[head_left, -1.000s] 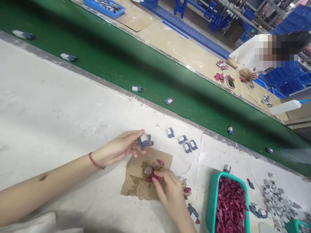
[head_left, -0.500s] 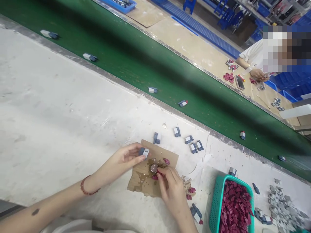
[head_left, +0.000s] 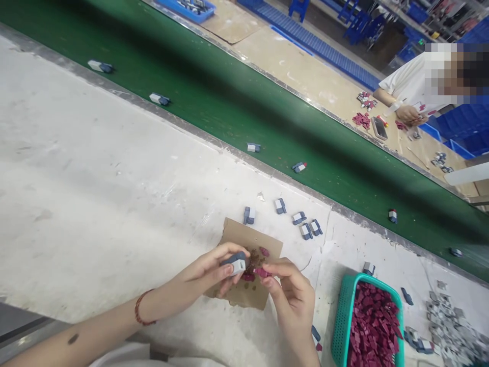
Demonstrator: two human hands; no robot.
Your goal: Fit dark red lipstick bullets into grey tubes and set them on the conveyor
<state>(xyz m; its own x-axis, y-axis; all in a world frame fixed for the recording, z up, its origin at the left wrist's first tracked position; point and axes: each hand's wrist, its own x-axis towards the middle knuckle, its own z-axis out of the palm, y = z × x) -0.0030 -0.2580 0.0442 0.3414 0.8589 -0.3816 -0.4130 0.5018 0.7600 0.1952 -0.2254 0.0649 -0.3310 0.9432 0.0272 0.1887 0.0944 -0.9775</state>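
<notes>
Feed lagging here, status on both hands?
Left hand pinching grey-and-white plastic block. Right hand pinching small maroon plastic piece. Both over stained cardboard scrap; nothing between.

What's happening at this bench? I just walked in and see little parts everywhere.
A person holds a small grey-blue block in the left hand and a dark red piece in the right hand, the two almost touching above a stained cardboard scrap. More red pieces fill a teal basket. Similar blocks lie on the green belt. Another person works across it.
</notes>
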